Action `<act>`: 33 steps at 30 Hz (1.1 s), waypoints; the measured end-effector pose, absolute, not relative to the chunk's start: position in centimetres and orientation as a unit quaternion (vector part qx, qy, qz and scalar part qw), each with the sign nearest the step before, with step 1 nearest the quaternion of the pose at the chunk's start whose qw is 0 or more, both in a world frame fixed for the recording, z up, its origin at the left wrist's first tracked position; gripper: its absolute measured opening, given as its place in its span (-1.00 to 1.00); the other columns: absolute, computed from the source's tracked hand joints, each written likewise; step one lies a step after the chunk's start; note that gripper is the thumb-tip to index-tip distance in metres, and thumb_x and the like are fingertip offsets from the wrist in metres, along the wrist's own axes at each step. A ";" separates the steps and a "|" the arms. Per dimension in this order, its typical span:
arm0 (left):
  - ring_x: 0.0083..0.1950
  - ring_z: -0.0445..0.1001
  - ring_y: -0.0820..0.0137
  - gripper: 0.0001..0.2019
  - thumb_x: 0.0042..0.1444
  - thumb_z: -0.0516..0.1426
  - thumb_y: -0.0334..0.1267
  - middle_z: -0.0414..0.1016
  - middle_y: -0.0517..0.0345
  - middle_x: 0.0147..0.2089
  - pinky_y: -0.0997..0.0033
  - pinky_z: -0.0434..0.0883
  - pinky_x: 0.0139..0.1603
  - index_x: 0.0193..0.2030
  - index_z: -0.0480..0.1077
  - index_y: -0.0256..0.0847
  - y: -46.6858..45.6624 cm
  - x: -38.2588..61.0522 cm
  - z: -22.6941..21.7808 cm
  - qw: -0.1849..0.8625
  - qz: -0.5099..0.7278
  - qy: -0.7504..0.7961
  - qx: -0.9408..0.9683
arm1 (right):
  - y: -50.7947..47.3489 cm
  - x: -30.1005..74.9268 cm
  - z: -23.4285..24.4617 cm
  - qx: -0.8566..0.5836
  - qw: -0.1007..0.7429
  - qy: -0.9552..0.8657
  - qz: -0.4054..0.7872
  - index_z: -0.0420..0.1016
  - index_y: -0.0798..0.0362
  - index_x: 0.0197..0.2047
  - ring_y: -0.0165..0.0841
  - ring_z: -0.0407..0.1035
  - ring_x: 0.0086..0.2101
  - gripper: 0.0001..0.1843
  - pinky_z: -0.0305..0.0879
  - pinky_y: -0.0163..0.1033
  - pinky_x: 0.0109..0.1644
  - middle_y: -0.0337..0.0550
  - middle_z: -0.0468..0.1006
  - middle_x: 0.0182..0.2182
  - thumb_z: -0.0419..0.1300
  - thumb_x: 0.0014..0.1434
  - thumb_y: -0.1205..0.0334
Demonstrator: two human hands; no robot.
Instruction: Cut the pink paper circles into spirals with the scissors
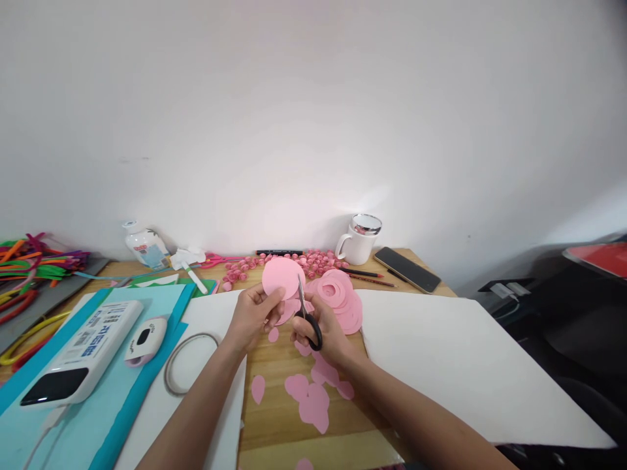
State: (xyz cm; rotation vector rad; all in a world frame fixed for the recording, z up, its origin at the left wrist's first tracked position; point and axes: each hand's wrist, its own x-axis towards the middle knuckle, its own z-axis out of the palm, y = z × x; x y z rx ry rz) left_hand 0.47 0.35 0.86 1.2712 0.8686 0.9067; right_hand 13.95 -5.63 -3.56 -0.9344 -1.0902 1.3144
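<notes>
My left hand (257, 312) pinches a round pink paper disc (281, 274) by its lower edge, holding it up above the table. In my right hand (323, 326) are black-handled scissors (313, 331), fingers through the loops. Their blades point up and touch or overlap the disc's right edge; I cannot tell how far they stand apart. Just right of the blades lies a pile of pink paper rounds and spirals (345, 307). Below my hands, several pink paper cut-outs (314, 405) are scattered on the wooden tabletop (272, 424).
Small rolled pink paper roses (321, 262) lie along the back by a white mug (360, 241). A phone (407, 269) rests at the back right. White boards (455, 352) flank the work area. Leftward are a tape roll (169, 372), a power bank (85, 356) and colourful pipe cleaners (39, 267).
</notes>
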 end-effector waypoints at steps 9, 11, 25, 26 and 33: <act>-0.74 0.02 0.66 -0.66 -0.16 0.28 -0.17 0.19 0.35 -0.75 0.56 -0.09 -0.70 -0.69 0.22 -0.26 0.4 0.3 0.8 0.592 0.396 0.403 0.575 | -5.7 14.1 -2.8 -0.408 0.554 -0.456 0.564 0.17 -0.01 -0.11 -0.51 0.17 -0.63 -0.47 0.01 -0.42 -0.60 -0.43 0.33 -0.60 0.34 -0.07 0.12; -0.73 0.00 0.65 -0.67 -0.16 0.28 -0.18 0.15 0.37 -0.78 0.56 -0.10 -0.68 -0.69 0.23 -0.26 0.4 0.3 0.7 0.595 0.390 0.398 0.579 | -5.6 14.2 -2.7 -0.393 0.561 -0.453 0.570 0.17 -0.02 -0.12 -0.52 0.17 -0.59 -0.47 0.01 -0.42 -0.58 -0.40 0.35 -0.55 0.36 -0.09 0.13; -0.73 0.00 0.67 -0.67 -0.14 0.28 -0.21 0.15 0.38 -0.78 0.57 -0.08 -0.67 -0.69 0.23 -0.26 0.4 0.4 0.9 0.601 0.411 0.386 0.567 | -5.6 14.3 -2.7 -0.433 0.549 -0.461 0.546 0.17 0.03 -0.10 -0.52 0.16 -0.65 -0.51 0.04 -0.42 -0.61 -0.45 0.33 -0.65 0.30 -0.04 0.16; -0.73 0.00 0.67 -0.67 -0.13 0.28 -0.22 0.14 0.38 -0.78 0.58 -0.07 -0.67 -0.69 0.22 -0.26 0.4 0.4 0.9 0.600 0.414 0.383 0.567 | -5.6 14.3 -2.7 -0.431 0.551 -0.462 0.545 0.17 0.03 -0.08 -0.51 0.17 -0.65 -0.51 0.06 -0.42 -0.61 -0.45 0.33 -0.66 0.30 -0.03 0.16; -0.73 0.01 0.68 -0.66 -0.11 0.28 -0.25 0.15 0.38 -0.78 0.60 -0.02 -0.67 -0.69 0.20 -0.27 0.4 0.3 1.0 0.595 0.425 0.376 0.569 | -5.5 14.3 -3.0 -0.415 0.551 -0.474 0.548 0.16 0.03 -0.06 -0.52 0.14 -0.72 -0.48 0.13 -0.39 -0.61 -0.51 0.31 -0.73 0.30 -0.01 0.12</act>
